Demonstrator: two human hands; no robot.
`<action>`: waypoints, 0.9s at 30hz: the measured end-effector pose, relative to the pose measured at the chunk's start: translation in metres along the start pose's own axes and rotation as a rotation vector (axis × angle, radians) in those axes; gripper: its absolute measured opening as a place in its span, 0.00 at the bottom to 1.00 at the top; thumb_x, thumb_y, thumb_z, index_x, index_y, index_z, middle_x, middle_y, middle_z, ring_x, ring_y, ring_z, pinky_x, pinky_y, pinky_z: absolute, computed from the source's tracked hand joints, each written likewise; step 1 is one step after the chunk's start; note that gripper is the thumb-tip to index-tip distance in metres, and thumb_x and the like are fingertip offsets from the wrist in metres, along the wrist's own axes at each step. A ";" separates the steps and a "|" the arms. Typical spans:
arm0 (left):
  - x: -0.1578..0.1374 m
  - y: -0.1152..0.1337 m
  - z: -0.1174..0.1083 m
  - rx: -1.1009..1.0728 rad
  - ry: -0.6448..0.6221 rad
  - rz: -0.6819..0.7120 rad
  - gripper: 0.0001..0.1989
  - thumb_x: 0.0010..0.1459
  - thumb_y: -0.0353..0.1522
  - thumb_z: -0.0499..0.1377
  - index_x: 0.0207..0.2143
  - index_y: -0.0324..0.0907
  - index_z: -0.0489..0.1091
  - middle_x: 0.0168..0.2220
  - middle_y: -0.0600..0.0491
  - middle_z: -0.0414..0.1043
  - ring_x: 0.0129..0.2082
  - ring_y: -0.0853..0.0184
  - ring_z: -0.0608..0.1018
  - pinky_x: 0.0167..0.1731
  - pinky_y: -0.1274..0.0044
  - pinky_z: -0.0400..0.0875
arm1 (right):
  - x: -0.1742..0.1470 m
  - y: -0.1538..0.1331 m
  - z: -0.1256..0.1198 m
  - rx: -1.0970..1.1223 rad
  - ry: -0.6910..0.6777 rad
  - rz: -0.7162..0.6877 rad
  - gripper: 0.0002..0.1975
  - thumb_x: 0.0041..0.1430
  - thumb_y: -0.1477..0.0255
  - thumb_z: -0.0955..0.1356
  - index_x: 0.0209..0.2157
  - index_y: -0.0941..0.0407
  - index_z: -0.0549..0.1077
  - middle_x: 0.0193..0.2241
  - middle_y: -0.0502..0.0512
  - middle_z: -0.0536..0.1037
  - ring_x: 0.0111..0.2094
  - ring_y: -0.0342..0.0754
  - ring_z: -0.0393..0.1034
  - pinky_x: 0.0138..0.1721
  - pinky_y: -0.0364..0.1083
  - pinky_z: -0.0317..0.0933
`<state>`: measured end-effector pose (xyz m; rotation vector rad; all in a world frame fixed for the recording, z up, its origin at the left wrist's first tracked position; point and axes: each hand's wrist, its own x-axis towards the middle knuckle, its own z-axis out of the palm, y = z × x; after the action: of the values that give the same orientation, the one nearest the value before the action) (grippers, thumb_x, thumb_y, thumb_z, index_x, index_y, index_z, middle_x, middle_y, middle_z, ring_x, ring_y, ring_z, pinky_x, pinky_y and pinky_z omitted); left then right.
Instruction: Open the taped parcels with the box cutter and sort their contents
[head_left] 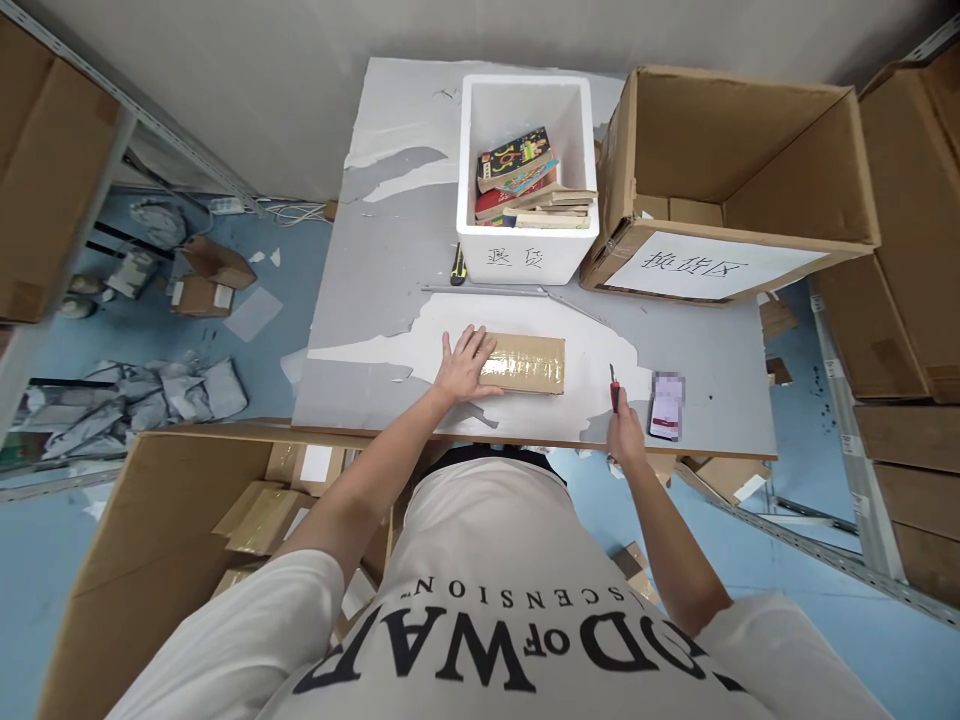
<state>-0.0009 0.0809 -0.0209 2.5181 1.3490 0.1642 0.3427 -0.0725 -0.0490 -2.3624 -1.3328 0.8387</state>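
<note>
A small brown cardboard box [529,363], wrapped in clear shiny tape, lies on the table in front of me. My left hand [465,368] rests on its left end with the fingers spread and the thumb along the near side. To the right of the box, near the table's front edge, my right hand [625,430] is closed round a red and black utility knife [616,393]. Its blade points away from me and is apart from the box. A phone [666,405] with a lit screen lies just right of that hand.
Behind the box stand a white foam box [517,255] of books [517,165] and a large open carton [720,270] with a handwritten label. A yellow and black cutter [458,265] lies by the foam box. At lower left, a big carton [150,520] holds several parcels [262,515].
</note>
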 end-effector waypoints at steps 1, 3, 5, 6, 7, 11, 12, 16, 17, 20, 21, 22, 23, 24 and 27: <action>-0.003 0.002 0.000 0.015 0.009 0.023 0.45 0.49 0.56 0.59 0.63 0.44 0.56 0.66 0.38 0.49 0.67 0.41 0.49 0.60 0.45 0.36 | 0.007 -0.001 0.013 -0.096 0.038 0.011 0.31 0.63 0.63 0.56 0.67 0.52 0.51 0.43 0.61 0.70 0.39 0.52 0.69 0.43 0.53 0.66; -0.010 0.010 0.003 0.035 0.026 0.075 0.33 0.56 0.49 0.58 0.61 0.45 0.60 0.65 0.39 0.54 0.66 0.46 0.54 0.61 0.47 0.37 | 0.019 -0.003 0.038 -0.228 0.056 0.032 0.30 0.62 0.66 0.57 0.66 0.51 0.53 0.46 0.64 0.67 0.45 0.57 0.67 0.48 0.56 0.62; -0.019 0.018 0.011 0.038 0.040 0.124 0.26 0.59 0.40 0.58 0.59 0.45 0.63 0.61 0.40 0.61 0.62 0.50 0.62 0.62 0.51 0.44 | 0.025 -0.003 0.057 -0.310 0.041 0.053 0.30 0.62 0.69 0.57 0.66 0.51 0.53 0.49 0.66 0.64 0.49 0.60 0.64 0.50 0.59 0.60; -0.023 0.022 0.015 0.038 0.052 0.139 0.24 0.59 0.36 0.58 0.58 0.44 0.63 0.59 0.40 0.64 0.61 0.52 0.65 0.62 0.53 0.48 | 0.026 -0.001 0.063 -0.340 0.033 0.062 0.30 0.62 0.71 0.56 0.66 0.51 0.52 0.51 0.68 0.63 0.51 0.61 0.63 0.50 0.60 0.59; -0.027 0.025 0.021 0.036 0.067 0.146 0.24 0.59 0.33 0.58 0.58 0.43 0.63 0.58 0.39 0.66 0.59 0.53 0.67 0.61 0.54 0.51 | 0.026 0.001 0.067 -0.365 0.027 0.066 0.31 0.62 0.73 0.55 0.66 0.51 0.51 0.52 0.69 0.62 0.52 0.62 0.62 0.50 0.61 0.59; -0.038 0.028 0.040 0.017 0.131 0.129 0.24 0.60 0.25 0.54 0.59 0.41 0.62 0.56 0.39 0.69 0.59 0.54 0.68 0.59 0.56 0.56 | 0.024 0.000 0.061 -0.381 0.085 -0.004 0.30 0.62 0.73 0.56 0.66 0.52 0.53 0.57 0.71 0.58 0.58 0.66 0.55 0.52 0.66 0.54; -0.039 0.027 0.043 0.005 0.138 0.129 0.24 0.60 0.24 0.53 0.59 0.40 0.62 0.56 0.39 0.69 0.60 0.54 0.67 0.59 0.56 0.57 | 0.024 -0.006 0.055 -0.361 0.130 -0.048 0.30 0.62 0.71 0.56 0.66 0.53 0.52 0.58 0.71 0.56 0.59 0.66 0.53 0.53 0.66 0.53; -0.042 0.023 0.052 -0.058 0.127 0.115 0.25 0.59 0.23 0.52 0.59 0.40 0.63 0.56 0.39 0.69 0.60 0.56 0.68 0.59 0.59 0.60 | 0.039 -0.065 0.025 -0.301 0.167 -0.435 0.32 0.65 0.62 0.55 0.67 0.59 0.47 0.62 0.72 0.54 0.63 0.62 0.48 0.57 0.62 0.50; -0.042 0.023 0.053 -0.073 0.124 0.108 0.26 0.59 0.24 0.52 0.60 0.40 0.63 0.56 0.39 0.69 0.60 0.56 0.68 0.59 0.59 0.60 | 0.046 -0.085 0.019 -0.331 0.086 -0.577 0.32 0.65 0.60 0.56 0.67 0.58 0.48 0.62 0.71 0.55 0.63 0.61 0.48 0.58 0.60 0.49; -0.041 0.023 0.056 -0.105 0.124 0.105 0.27 0.58 0.24 0.53 0.61 0.41 0.62 0.56 0.40 0.69 0.59 0.55 0.69 0.59 0.56 0.61 | 0.063 -0.141 0.010 -0.509 -0.147 -0.881 0.33 0.63 0.58 0.60 0.65 0.56 0.52 0.65 0.67 0.54 0.63 0.62 0.48 0.58 0.59 0.48; -0.040 0.023 0.056 -0.111 0.125 0.106 0.27 0.57 0.24 0.53 0.61 0.42 0.62 0.56 0.40 0.70 0.59 0.55 0.69 0.58 0.56 0.61 | 0.067 -0.156 0.010 -0.574 -0.198 -0.920 0.31 0.64 0.59 0.60 0.64 0.56 0.54 0.64 0.67 0.56 0.61 0.62 0.52 0.57 0.58 0.49; -0.039 0.023 0.056 -0.116 0.127 0.105 0.27 0.57 0.24 0.53 0.60 0.42 0.63 0.55 0.40 0.70 0.59 0.55 0.69 0.58 0.56 0.61 | 0.070 -0.168 0.010 -0.639 -0.234 -0.934 0.28 0.65 0.61 0.59 0.64 0.56 0.56 0.62 0.68 0.59 0.59 0.62 0.55 0.55 0.56 0.51; -0.039 0.023 0.056 -0.117 0.127 0.103 0.26 0.57 0.23 0.53 0.59 0.41 0.64 0.55 0.40 0.70 0.59 0.56 0.70 0.58 0.56 0.62 | 0.072 -0.177 0.011 -0.701 -0.258 -0.929 0.26 0.66 0.65 0.57 0.63 0.57 0.56 0.59 0.68 0.62 0.56 0.61 0.59 0.54 0.55 0.52; -0.038 0.023 0.056 -0.117 0.125 0.099 0.26 0.57 0.23 0.53 0.58 0.41 0.65 0.55 0.41 0.71 0.58 0.56 0.70 0.58 0.57 0.62 | 0.072 -0.183 0.013 -0.755 -0.271 -0.915 0.25 0.67 0.68 0.55 0.63 0.58 0.56 0.56 0.69 0.65 0.53 0.60 0.62 0.52 0.54 0.53; -0.036 0.025 0.053 -0.102 0.117 0.085 0.23 0.58 0.22 0.52 0.56 0.39 0.67 0.54 0.42 0.71 0.58 0.58 0.70 0.58 0.60 0.62 | 0.069 -0.194 0.018 -0.840 -0.281 -0.894 0.27 0.67 0.69 0.54 0.65 0.61 0.51 0.53 0.72 0.67 0.49 0.60 0.64 0.50 0.54 0.55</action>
<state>0.0112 0.0274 -0.0633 2.5152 1.2420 0.3929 0.2285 0.0871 0.0143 -1.7007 -2.9513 0.3425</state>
